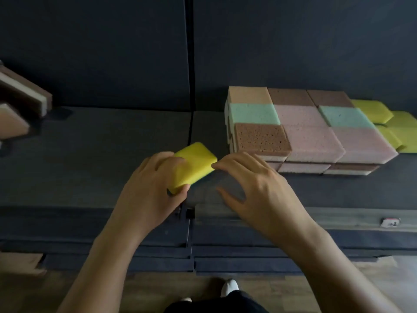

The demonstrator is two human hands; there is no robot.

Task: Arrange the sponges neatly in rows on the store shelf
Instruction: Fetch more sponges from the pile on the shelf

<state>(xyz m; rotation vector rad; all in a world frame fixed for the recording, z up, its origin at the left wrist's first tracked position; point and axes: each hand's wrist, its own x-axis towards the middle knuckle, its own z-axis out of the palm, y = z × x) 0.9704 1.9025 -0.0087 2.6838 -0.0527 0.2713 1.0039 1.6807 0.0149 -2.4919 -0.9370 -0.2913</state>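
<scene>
Underfoot, nearest the lens: a white shoe toe (229,286) on a brown wood-grain floor (304,288). The stepped dark front edges of lower shelving rose above it, and a small white price tag (390,222) sat on the upper rail.

At the shelf front: the left hand (149,184) gripped a bright yellow foam sponge with rounded corners (195,162). Its fingers (168,158) curled over the near end, thumb at the lower corner. The sponge sat diagonally and tilted. Whether its underside touched the matt charcoal shelf board (90,143) could not be told. The right hand (255,188) held nothing. Its fingers were spread and lightly arched, index tip touching the sponge's right corner, thumb apart below.

Judgement: the step in hand was placing one loose sponge, with the right hand set to steady or square it. The next move likely calls for turning the sponge square to the shelf edge and sliding it flush into a row. A light touch would suit, since soft foam dents.

Further back, right: a tight stacked block of rectangular porous sponges (304,136) in peach, mint, brown and pink, with cream undersides and flush edges. Beyond it lay yellow-green sponges with bevelled ends (397,129), less even. Far left: brown-and-cream layered sponges (22,91), tilted and blurred. Behind everything stood a plain dark back panel (112,53).
</scene>
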